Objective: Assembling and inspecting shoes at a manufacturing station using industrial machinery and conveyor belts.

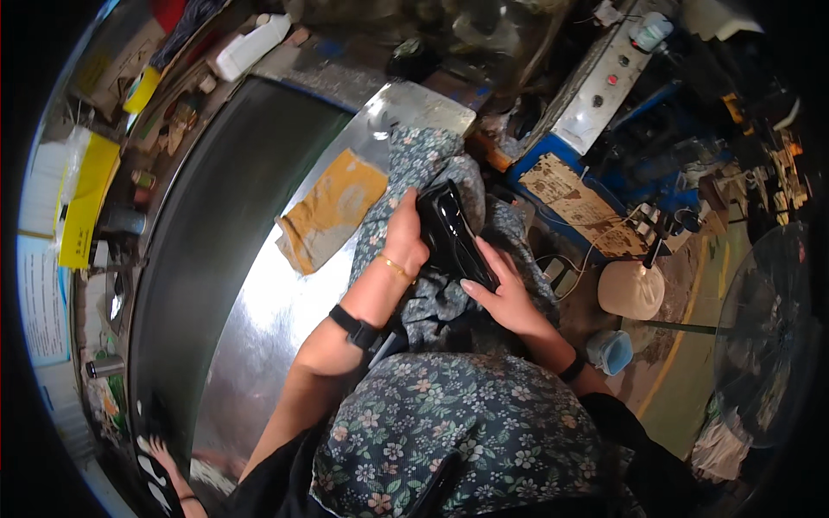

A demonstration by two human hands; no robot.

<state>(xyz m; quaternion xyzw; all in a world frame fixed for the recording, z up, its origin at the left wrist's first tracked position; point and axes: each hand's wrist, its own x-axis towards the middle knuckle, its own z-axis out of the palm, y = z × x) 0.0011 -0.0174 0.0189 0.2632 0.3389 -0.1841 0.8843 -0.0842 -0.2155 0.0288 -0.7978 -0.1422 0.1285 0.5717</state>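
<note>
A glossy black moulded part [452,226], long and curved, is held tilted above the floral cloth [373,233] in front of me. My left hand [406,235] grips its left side, the thumb along the edge and the other fingers hidden behind it. At its lower right end lies my right hand [505,292], thumb and fingers apart against the surface and touching it. An orange-brown cloth [335,207] with grey patches rests on the shiny metal sheet [250,332], left of my left hand.
Beside the sheet runs a dark conveyor belt [194,224]; another person's hand [162,456] is at its near end. A blue-framed machine [570,190] with a button panel stands right. Nearby are a whitish jug [630,291], a blue-lined bin [610,351] and a fan [768,332].
</note>
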